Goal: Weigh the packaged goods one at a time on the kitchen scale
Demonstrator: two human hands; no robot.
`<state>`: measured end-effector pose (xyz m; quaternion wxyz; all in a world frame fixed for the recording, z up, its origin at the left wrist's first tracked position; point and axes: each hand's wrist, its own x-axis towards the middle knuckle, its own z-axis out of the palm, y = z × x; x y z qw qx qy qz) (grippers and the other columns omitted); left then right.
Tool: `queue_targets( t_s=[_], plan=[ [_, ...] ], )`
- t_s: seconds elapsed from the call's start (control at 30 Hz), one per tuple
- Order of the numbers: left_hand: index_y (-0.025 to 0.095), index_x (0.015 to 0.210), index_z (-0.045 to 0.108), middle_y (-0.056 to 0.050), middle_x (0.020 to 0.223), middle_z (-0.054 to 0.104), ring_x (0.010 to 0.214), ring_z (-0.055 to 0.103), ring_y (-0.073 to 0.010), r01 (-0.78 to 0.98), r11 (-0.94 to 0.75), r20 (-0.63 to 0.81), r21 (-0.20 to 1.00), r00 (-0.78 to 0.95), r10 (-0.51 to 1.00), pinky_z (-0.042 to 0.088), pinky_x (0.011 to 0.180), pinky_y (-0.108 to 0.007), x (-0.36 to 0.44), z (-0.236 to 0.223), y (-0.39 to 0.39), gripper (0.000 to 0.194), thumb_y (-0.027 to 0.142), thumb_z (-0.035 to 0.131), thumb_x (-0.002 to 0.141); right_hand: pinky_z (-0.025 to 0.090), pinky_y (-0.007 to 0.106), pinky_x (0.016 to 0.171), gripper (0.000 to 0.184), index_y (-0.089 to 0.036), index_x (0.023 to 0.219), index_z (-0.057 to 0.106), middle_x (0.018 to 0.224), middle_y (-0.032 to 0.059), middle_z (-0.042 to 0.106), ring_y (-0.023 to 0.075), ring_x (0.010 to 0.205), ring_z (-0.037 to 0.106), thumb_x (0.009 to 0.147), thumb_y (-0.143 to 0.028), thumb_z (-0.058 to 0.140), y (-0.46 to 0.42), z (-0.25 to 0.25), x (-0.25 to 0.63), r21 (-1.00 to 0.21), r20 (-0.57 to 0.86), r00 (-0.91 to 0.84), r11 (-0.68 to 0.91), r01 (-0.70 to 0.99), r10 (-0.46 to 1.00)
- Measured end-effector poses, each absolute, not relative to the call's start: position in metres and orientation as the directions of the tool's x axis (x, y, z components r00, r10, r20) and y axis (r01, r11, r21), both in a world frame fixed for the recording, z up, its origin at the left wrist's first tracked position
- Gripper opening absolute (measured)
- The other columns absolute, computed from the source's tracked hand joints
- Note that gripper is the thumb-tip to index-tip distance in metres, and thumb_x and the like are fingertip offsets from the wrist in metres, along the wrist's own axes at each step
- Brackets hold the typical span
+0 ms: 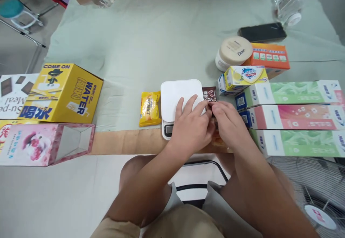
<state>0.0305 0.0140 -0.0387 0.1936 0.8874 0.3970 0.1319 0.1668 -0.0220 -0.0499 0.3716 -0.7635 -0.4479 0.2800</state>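
A white kitchen scale (181,94) with a small dark display lies near the table's front edge. My left hand (191,123) rests partly over it, outer fingers spread on the platform, with thumb and index finger closed at the edge of a brown cocoa snack packet (209,93). From the other side, my right hand (229,121) pinches the same packet with curled fingers. Both hands cover much of that packet, just right of the scale. More shiny wrapping (219,141) shows below my hands, its kind unclear. A yellow snack packet (150,108) lies left of the scale.
On the right lie several long toothpaste-like cartons (304,117), a Safeguard soap box (245,78), a Dove jar (234,51), an orange box (271,56) and a black case (262,32). Left are a yellow box (61,94) and an open pink box (29,144). Clear bottles (289,3) lie behind.
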Motion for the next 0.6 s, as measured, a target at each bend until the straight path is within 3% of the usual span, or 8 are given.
queue_targets(
  t_s=[0.13,0.27,0.47,0.6],
  plan=[
    [0.024,0.127,0.074,-0.003,0.153,0.065,0.156,0.045,-0.036,0.657,-0.607,0.051,0.447,0.659,0.75,0.025,0.135,-0.066,0.036,-0.039,0.016,0.034,0.028,0.053,0.101,0.049,0.056,0.117,0.05,-0.023,0.106,0.08,0.12,0.014,0.07,0.0304,0.123,0.066,0.088,-0.062,0.055,-0.02,-0.049,0.168,-0.854,-0.11,0.501,-0.339,0.394,0.858],
    [0.023,0.128,0.073,-0.004,0.151,0.067,0.156,0.045,-0.0355,0.663,-0.603,0.046,0.444,0.656,0.754,0.025,0.135,-0.064,0.037,-0.038,0.017,0.034,0.029,0.054,0.101,0.056,0.051,0.109,0.047,-0.019,0.105,0.081,0.119,0.0137,0.069,0.0287,0.116,0.068,0.085,-0.057,0.061,-0.017,-0.048,0.171,-0.848,-0.052,0.521,-0.314,0.428,0.852],
    [0.024,0.133,0.068,-0.006,0.149,0.068,0.155,0.046,-0.033,0.676,-0.574,0.105,0.461,0.601,0.792,0.026,0.135,-0.061,0.03,-0.037,0.017,0.035,0.031,0.053,0.102,0.061,0.047,0.103,0.036,-0.02,0.108,0.078,0.125,0.0127,0.066,0.0254,0.11,0.07,0.089,-0.046,0.061,-0.021,-0.038,0.165,-0.846,0.139,0.555,-0.193,0.497,0.821],
    [0.024,0.133,0.068,-0.005,0.146,0.07,0.155,0.046,-0.0336,0.647,-0.598,0.105,0.473,0.633,0.767,0.024,0.135,-0.061,0.024,-0.039,0.017,0.035,0.031,0.052,0.103,0.064,0.048,0.094,0.048,-0.017,0.118,0.075,0.132,0.0172,0.061,0.0268,0.104,0.072,0.087,-0.052,0.061,-0.021,-0.041,0.159,-0.833,0.059,0.522,-0.246,0.495,0.851]
  ],
)
